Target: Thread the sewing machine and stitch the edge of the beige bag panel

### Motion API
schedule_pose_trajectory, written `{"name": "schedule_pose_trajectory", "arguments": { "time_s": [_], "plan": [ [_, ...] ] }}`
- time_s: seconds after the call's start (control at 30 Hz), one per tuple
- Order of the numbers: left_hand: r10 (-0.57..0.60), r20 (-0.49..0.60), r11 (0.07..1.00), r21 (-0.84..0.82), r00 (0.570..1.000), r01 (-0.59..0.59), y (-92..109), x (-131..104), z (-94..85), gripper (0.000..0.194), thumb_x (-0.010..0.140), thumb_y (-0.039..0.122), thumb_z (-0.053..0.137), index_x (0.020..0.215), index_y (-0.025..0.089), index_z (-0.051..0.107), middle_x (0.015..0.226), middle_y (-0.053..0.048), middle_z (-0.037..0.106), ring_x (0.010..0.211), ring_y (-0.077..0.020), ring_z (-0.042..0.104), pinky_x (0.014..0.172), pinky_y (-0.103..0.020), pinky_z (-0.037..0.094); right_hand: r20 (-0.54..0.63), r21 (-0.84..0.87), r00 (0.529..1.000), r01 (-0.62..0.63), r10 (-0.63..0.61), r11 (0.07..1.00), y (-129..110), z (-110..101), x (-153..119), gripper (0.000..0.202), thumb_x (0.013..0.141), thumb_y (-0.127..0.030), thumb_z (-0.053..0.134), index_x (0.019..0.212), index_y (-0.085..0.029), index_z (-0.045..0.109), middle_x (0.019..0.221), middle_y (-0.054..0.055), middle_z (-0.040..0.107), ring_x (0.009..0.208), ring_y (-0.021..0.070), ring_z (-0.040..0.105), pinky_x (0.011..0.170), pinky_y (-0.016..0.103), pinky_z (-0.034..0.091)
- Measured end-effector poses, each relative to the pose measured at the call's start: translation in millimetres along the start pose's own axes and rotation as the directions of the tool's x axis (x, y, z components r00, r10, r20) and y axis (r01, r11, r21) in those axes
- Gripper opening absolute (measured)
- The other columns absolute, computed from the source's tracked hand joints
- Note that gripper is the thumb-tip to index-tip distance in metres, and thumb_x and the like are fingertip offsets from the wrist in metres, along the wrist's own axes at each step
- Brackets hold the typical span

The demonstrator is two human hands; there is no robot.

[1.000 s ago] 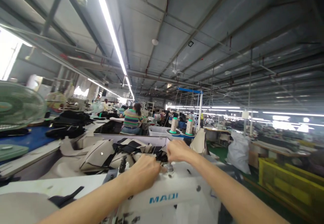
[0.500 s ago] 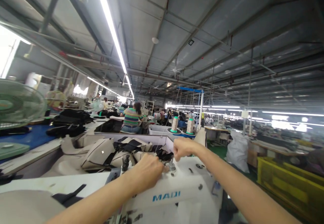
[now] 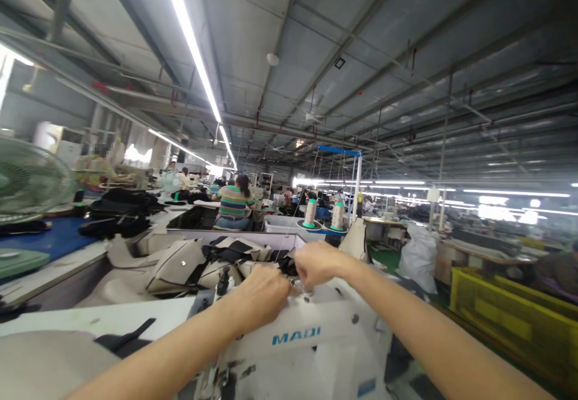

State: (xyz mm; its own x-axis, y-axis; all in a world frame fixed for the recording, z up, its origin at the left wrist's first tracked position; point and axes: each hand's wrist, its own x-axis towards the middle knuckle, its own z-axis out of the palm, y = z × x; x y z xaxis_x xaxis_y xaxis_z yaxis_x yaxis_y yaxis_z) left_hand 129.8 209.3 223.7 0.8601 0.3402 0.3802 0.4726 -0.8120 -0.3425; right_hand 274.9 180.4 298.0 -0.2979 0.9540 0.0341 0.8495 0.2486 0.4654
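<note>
A white sewing machine (image 3: 329,352) with blue "MADI" lettering stands right in front of me. My left hand (image 3: 264,294) is closed above the machine head, its fingertips by the small metal fittings on top. Close to its right, my right hand (image 3: 318,261) is closed in a pinch, fingers pointing down at the same fittings. Whatever the fingertips hold is too small or hidden to make out. Two cream thread cones (image 3: 309,213) with green bases stand behind the machine. A fine thread runs down toward the area behind my left hand.
A bin of beige and black sewn pieces (image 3: 174,264) lies beyond the machine. Beige fabric (image 3: 49,367) covers the near left. A green fan (image 3: 31,180) stands at far left, yellow crates (image 3: 510,309) at right. A person in a striped shirt (image 3: 233,204) sits ahead.
My right hand has moved left and down onto the fittings, closer to my left hand. The left hand stays in nearly the same place. The view has shifted slightly.
</note>
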Motion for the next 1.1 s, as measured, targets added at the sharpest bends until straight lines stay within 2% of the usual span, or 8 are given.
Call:
{"name": "schedule_pose_trajectory", "arguments": {
  "time_s": [0.07,0.2,0.37,0.5,0.67,0.87,1.0,1.1],
  "plan": [
    [0.005,0.006,1.0,-0.002,1.0,-0.005,0,0,0.5,0.038,0.076,0.006,0.05,0.101,0.025,0.072,0.073,-0.01,0.073,0.073,-0.0322,0.071,0.062,-0.039,0.055,0.028,-0.017,0.999,-0.03,0.031,0.999,0,-2,-2,0.016,0.067,-0.019,0.071,0.082,-0.017,0.076,0.081,0.01,0.073,0.081,0.0253,0.069,0.066,0.027,0.048],
    [-0.022,0.003,1.0,-0.001,1.0,0.022,0,1,1.4,0.033,0.077,0.005,0.049,0.095,0.019,0.073,0.084,-0.014,0.074,0.079,-0.0312,0.071,0.067,-0.038,0.056,0.006,-0.047,1.0,0.018,-0.018,0.999,-2,-4,-6,0.027,0.075,-0.022,0.065,0.099,-0.013,0.074,0.096,0.015,0.072,0.094,0.0277,0.067,0.076,0.03,0.048],
    [-0.008,0.009,1.0,-0.011,1.0,0.008,0,2,1.3,0.036,0.077,0.007,0.051,0.099,0.024,0.072,0.075,-0.01,0.073,0.076,-0.031,0.071,0.065,-0.038,0.055,0.09,-0.062,0.996,0.012,-0.007,0.998,-4,-8,-6,0.016,0.07,-0.018,0.07,0.085,-0.015,0.075,0.081,0.011,0.073,0.08,0.0263,0.068,0.066,0.029,0.048],
    [-0.039,0.007,0.999,-0.011,0.999,0.04,0,2,1.6,0.032,0.077,0.007,0.049,0.095,0.018,0.073,0.091,-0.014,0.074,0.083,-0.031,0.07,0.07,-0.039,0.056,-0.002,-0.073,0.997,0.073,-0.073,0.995,-13,-7,-10,0.026,0.079,-0.017,0.059,0.102,-0.015,0.072,0.097,0.013,0.072,0.095,0.0255,0.066,0.079,0.031,0.047],
    [-0.027,0.014,1.0,-0.009,1.0,0.027,1,2,0.9,0.03,0.077,0.009,0.052,0.094,0.021,0.074,0.076,-0.012,0.073,0.076,-0.0301,0.071,0.067,-0.037,0.055,0.016,-0.077,1.0,0.027,-0.026,0.997,-4,1,-16,0.017,0.076,-0.016,0.06,0.087,-0.014,0.074,0.086,0.014,0.072,0.083,0.0266,0.068,0.066,0.03,0.046],
    [-0.029,-0.011,0.999,-0.034,1.0,0.029,-1,1,4.1,0.03,0.076,0.009,0.052,0.094,0.019,0.074,0.092,-0.013,0.074,0.085,-0.0299,0.07,0.073,-0.037,0.055,-0.046,-0.037,0.996,0.07,-0.072,0.997,-20,3,-18,0.021,0.084,-0.019,0.057,0.099,-0.013,0.071,0.099,0.015,0.07,0.098,0.0274,0.064,0.082,0.033,0.043],
    [-0.018,-0.021,0.999,-0.052,1.0,0.017,0,0,1.6,0.039,0.077,0.01,0.051,0.105,0.027,0.073,0.079,-0.011,0.074,0.079,-0.0306,0.07,0.067,-0.037,0.054,-0.051,0.053,0.997,-0.049,0.051,0.997,2,23,-27,0.017,0.079,-0.019,0.058,0.088,-0.016,0.072,0.09,0.012,0.071,0.088,0.0267,0.066,0.07,0.03,0.043],
    [-0.044,-0.029,0.998,-0.053,0.999,0.042,0,0,-0.1,0.038,0.078,0.01,0.05,0.104,0.025,0.073,0.076,-0.013,0.073,0.076,-0.0309,0.07,0.064,-0.036,0.052,-0.11,0.147,0.978,-0.161,0.178,0.976,21,44,-25,0.028,0.085,-0.022,0.05,0.106,-0.021,0.068,0.096,0.009,0.071,0.092,0.0255,0.065,0.07,0.029,0.043]
  ]
}}
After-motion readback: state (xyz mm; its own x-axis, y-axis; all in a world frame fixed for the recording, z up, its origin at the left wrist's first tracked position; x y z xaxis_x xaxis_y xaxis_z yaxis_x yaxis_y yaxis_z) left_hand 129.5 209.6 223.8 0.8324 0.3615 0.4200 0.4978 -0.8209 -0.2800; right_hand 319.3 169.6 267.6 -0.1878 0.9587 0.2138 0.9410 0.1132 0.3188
